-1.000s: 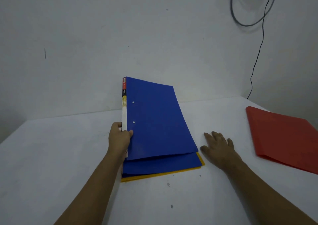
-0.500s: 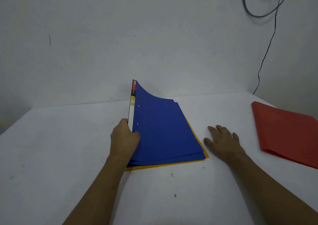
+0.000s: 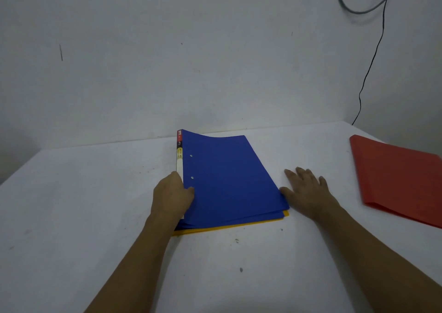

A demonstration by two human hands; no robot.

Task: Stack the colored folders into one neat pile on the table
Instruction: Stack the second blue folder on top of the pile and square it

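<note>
A blue folder (image 3: 227,176) lies on a pile at the middle of the white table (image 3: 71,205), its labelled spine still lifted at the left. My left hand (image 3: 172,196) grips that spine edge. Under it shows another blue folder edge, and a yellow folder (image 3: 229,226) peeks out at the bottom. My right hand (image 3: 307,190) rests flat on the table, fingers spread, thumb touching the pile's right edge. A red folder (image 3: 397,181) lies apart at the far right.
A white wall stands close behind the table. A black cable (image 3: 368,73) hangs down the wall at the right and drops behind the table's far right corner. Small dark specks mark the tabletop near me.
The blue folder has come down from a steep tilt to nearly flat on the pile. My right hand has shifted slightly toward the pile's right edge.
</note>
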